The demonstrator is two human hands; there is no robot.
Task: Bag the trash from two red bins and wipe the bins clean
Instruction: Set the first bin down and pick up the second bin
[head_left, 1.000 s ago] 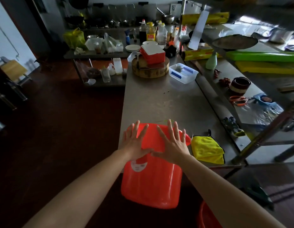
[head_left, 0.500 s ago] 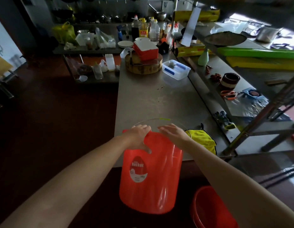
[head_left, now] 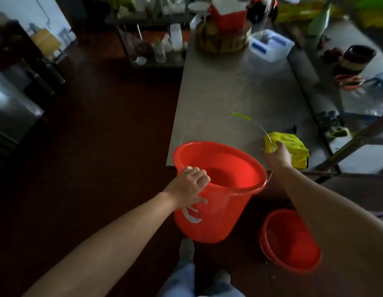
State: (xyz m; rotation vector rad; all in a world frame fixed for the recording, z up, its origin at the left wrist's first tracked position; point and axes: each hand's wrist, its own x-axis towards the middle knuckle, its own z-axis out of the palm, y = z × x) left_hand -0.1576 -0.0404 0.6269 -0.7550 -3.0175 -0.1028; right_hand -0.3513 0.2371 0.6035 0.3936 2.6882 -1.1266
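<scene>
A red bin (head_left: 216, 213) is upright in the air just off the near edge of the steel table (head_left: 220, 91), its mouth facing me and its inside bare. My left hand (head_left: 189, 186) grips its near rim, fingers curled over the edge. Its thin wire handle (head_left: 242, 116) with a green grip arcs over the table. My right hand (head_left: 276, 156) is off the bin, at the near edge of a yellow cloth (head_left: 293, 148) on the table; its fingertips are blurred. A second red bin (head_left: 291, 241) stands on the floor at lower right.
Farther back on the table are a round wooden block with a red-and-white box (head_left: 227, 20) and a clear plastic tub (head_left: 271, 47). A lower shelf at right holds a dark bowl (head_left: 355, 58) and small items. Dark floor lies to the left; my legs (head_left: 197, 281) are below.
The bin was upside down against the table edge under both hands; it is now upright. My right hand has left it and moved right to the yellow cloth. My view tilted down.
</scene>
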